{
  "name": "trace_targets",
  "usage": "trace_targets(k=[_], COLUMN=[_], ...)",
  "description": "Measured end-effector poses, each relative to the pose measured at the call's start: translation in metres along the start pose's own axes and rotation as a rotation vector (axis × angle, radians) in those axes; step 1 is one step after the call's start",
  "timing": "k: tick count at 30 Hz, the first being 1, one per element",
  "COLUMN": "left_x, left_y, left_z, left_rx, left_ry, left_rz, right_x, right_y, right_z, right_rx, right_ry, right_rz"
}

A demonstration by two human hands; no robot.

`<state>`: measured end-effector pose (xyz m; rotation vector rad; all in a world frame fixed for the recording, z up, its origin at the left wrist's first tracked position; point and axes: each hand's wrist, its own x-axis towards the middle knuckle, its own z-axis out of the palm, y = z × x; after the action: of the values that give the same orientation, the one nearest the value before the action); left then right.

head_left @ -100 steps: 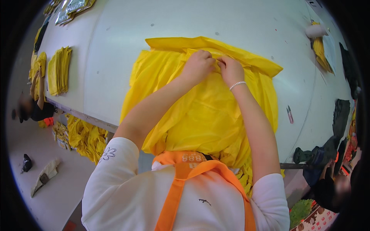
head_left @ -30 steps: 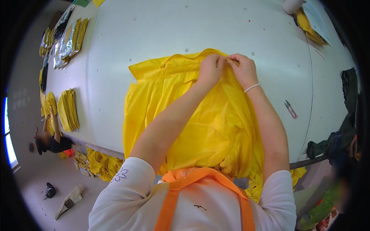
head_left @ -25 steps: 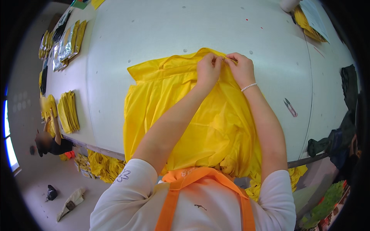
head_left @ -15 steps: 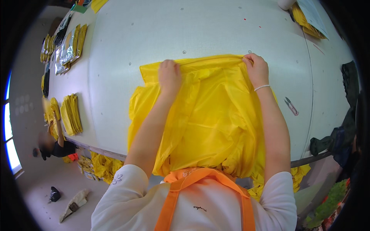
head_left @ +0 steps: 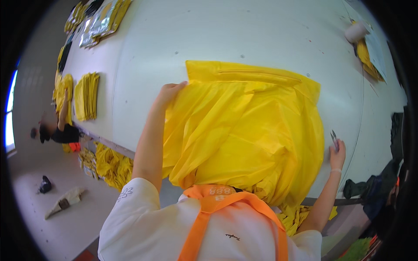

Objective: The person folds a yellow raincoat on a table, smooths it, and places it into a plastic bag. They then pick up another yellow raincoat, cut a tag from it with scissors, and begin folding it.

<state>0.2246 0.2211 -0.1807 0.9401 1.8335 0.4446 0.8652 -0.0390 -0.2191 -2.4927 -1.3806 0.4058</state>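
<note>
A yellow garment (head_left: 244, 126) of thin, shiny fabric lies spread in front of me, its lower part hanging over the table edge. Its collar band (head_left: 257, 74), with a long zipper along it, lies flat at the far side. My left hand (head_left: 172, 92) pinches the garment's edge just below the band's left corner. Off to the right, clear of the fabric, my right hand (head_left: 338, 155) has its fingers round a pair of thread snips (head_left: 335, 141). The blades point away from me, and the handles are partly hidden by the fingers.
Folded yellow garments (head_left: 87, 95) and bagged ones (head_left: 104, 19) lie along the left of the table (head_left: 143, 87). A co-worker (head_left: 61, 128) stands there. At the back right are a white roll (head_left: 357, 31) and yellow pieces. Dark cloth (head_left: 363, 187) hangs at the right edge.
My right hand has left the collar and gone right to take hold of the snips lying on the table. My left hand has moved down to the garment's left edge. The view has shifted.
</note>
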Motion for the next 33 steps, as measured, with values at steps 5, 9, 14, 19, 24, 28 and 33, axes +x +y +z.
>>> trace_targets(k=[5, 9, 14, 19, 24, 28, 33], left_x=[-0.022, -0.057, -0.111, -0.155, -0.164, -0.165, -0.165], left_y=[-0.014, -0.002, 0.017, 0.033, 0.031, 0.028, 0.027], left_z=[0.008, 0.015, 0.011, 0.010, 0.005, 0.015, 0.035], left_rx=[-0.358, -0.371, -0.479, -0.582, -0.504, -0.451, -0.515], left_ry=[-0.147, -0.044, 0.006, -0.064, -0.138, -0.012, 0.219], left_rz=[0.115, 0.294, 0.378, 0.386, 0.461, 0.559, 0.655], right_x=[-0.017, 0.004, -0.010, -0.038, -0.043, -0.033, -0.069], right_y=[-0.028, -0.065, -0.295, -0.438, -0.495, -0.495, -0.483], right_z=[0.002, 0.027, 0.015, 0.023, 0.016, 0.016, 0.000], right_rx=[-0.096, 0.494, 0.839, 0.938, 0.855, 0.732, 0.648], right_ry=[0.010, 0.220, -0.107, -0.423, -0.560, -0.603, -0.365], right_rz=[0.046, -0.073, -0.226, -0.429, -0.508, -0.553, -0.707])
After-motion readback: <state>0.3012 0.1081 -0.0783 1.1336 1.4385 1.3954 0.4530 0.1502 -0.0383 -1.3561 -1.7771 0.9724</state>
